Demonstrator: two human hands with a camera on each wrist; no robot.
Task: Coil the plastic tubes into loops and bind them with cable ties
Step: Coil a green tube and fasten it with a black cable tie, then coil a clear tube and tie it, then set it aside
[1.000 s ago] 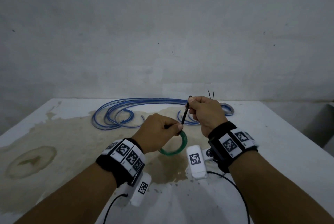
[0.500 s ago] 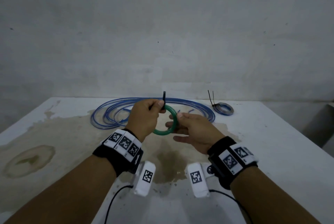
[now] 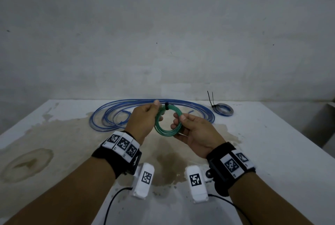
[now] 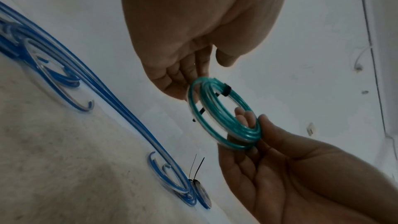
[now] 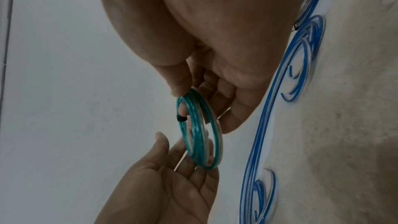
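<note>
A small green tube coil (image 3: 168, 131) is held up above the table between both hands. A black cable tie (image 3: 166, 106) binds its top, and the tie's tail (image 4: 201, 111) sticks out behind the loop. My right hand (image 3: 178, 119) pinches the coil's right side, thumb (image 4: 264, 122) in front and fingers behind. My left hand (image 3: 154, 111) lies behind the coil's left edge with its fingers touching it. In both wrist views the left thumb (image 4: 225, 60) stands clear of the coil. A long loose blue tube (image 3: 108, 114) sprawls on the table behind the hands.
A small bound blue-grey coil (image 3: 223, 109) lies at the back right, with two black tie tails (image 3: 210, 97) sticking up from it. The white table (image 3: 272, 143) has a brown stain under the hands. A wall stands close behind, and the table's right edge drops away.
The right hand let go of the tie tail it was pulling upward and now pinches the coil's right side. The left hand lifted the coil up off the table and farther away.
</note>
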